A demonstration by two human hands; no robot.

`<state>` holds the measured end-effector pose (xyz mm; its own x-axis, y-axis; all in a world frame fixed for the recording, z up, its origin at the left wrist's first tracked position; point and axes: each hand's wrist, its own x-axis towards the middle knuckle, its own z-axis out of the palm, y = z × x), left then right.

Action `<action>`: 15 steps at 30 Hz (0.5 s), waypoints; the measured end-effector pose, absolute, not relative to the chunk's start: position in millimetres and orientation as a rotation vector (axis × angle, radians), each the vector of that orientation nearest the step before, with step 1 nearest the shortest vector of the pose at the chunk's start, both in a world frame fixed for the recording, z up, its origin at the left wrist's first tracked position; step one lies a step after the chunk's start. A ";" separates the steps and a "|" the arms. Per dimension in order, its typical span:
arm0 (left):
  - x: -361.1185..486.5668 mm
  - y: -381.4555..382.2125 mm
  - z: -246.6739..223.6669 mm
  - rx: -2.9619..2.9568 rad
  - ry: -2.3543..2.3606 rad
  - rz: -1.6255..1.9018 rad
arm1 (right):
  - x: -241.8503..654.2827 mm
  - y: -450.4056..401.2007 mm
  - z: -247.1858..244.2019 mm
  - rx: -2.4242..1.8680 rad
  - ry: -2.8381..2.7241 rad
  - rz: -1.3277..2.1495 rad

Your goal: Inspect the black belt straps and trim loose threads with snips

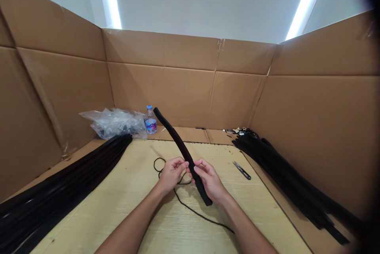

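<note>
Black strip (184, 155) held up between both hands

In the head view, the left hand (172, 174) pinches the strip's edge with its fingertips drawn narrow, while the right hand (209, 181) closes its fingers around it nearer the lower end. The upper end tilts away over the table (133, 175). Left of the strip lie a bundle of black strips (59, 179), a plastic bag (114, 123) and a water bottle (150, 121). Right of it are snips (242, 170), a pile of black strips (291, 182) and a cardboard wall (308, 127). A thin black cord (190, 208) curls beneath the hands. A loosened grip could let the strip slip, and the cord could snag it.
</note>
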<state>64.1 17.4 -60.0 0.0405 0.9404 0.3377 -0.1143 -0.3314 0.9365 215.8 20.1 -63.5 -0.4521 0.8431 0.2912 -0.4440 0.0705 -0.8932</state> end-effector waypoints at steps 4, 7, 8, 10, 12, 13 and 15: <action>59.5 23.0 -65.9 1.412 0.930 1.459 | 214.8 22.7 -64.2 -0.488 -1.353 1.523; 56.7 24.4 -68.8 1.432 0.941 1.446 | 216.4 23.7 -64.7 -0.553 -1.424 1.485; 56.2 24.0 -69.1 1.438 0.937 1.429 | 217.5 23.5 -64.9 -0.571 -1.448 1.466; 56.0 22.5 -68.5 1.452 0.939 1.403 | 220.3 22.3 -65.3 -0.596 -1.464 1.466; 56.3 20.7 -67.2 1.469 0.937 1.384 | 222.6 20.9 -65.2 -0.591 -1.464 1.508; 56.4 20.1 -66.5 1.476 0.933 1.374 | 223.4 20.4 -64.7 -0.578 -1.472 1.514; 56.4 19.6 -65.4 1.486 0.928 1.354 | 223.9 20.1 -63.0 -0.533 -1.497 1.487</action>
